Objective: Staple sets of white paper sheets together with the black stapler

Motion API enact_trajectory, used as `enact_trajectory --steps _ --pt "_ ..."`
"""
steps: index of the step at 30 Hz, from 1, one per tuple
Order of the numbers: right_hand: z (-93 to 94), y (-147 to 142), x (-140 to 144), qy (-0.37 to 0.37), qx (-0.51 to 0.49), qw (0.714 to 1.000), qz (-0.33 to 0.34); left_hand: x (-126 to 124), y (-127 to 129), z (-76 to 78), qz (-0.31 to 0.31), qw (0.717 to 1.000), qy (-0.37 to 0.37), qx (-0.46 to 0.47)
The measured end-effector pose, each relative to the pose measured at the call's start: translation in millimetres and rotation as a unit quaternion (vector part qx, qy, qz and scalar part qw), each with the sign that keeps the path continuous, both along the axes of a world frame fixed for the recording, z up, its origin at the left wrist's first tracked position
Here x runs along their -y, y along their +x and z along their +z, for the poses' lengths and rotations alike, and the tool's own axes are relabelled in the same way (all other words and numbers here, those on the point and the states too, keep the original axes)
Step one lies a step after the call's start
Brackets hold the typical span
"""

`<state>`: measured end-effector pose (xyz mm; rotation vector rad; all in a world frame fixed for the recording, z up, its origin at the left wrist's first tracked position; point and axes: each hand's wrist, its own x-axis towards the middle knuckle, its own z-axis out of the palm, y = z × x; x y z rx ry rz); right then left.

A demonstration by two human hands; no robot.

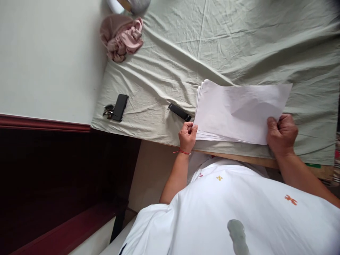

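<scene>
Between my two hands is a stack of white paper sheets (236, 111), held over the near part of the cloth-covered bed or table. Its left edges are slightly fanned out. My left hand (188, 136) pinches the lower left corner, thumb on top. At the lower right corner, my right hand (283, 134) grips the sheets with its thumb on top and its fingers curled. Just beyond my left hand, close to the paper's left edge, lies a black stapler (180, 112), untouched.
A wrinkled pale green cloth (170, 63) covers the surface. To the left lie a black phone (120, 107) and a bunch of keys (108, 111). Farther back is a crumpled pink cloth (124, 39). A white wall (47, 53) borders the left side.
</scene>
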<state>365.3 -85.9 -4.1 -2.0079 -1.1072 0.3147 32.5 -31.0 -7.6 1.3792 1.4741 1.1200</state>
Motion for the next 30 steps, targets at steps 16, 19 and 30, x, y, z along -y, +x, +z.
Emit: enact_trajectory --steps 16,19,30 --pt "-1.8 1.4 -1.1 -0.002 0.0 1.0 0.004 0.2 -1.9 -3.6 -0.014 0.999 0.0 0.043" --pt "-3.4 1.6 -1.2 0.006 0.0 1.0 0.004 0.2 -1.6 -3.5 -0.006 1.0 0.004 0.03" --pt "-0.9 0.8 -1.7 0.007 0.003 1.0 0.004 -0.9 -0.9 2.0 -0.027 0.996 -0.018 0.079"
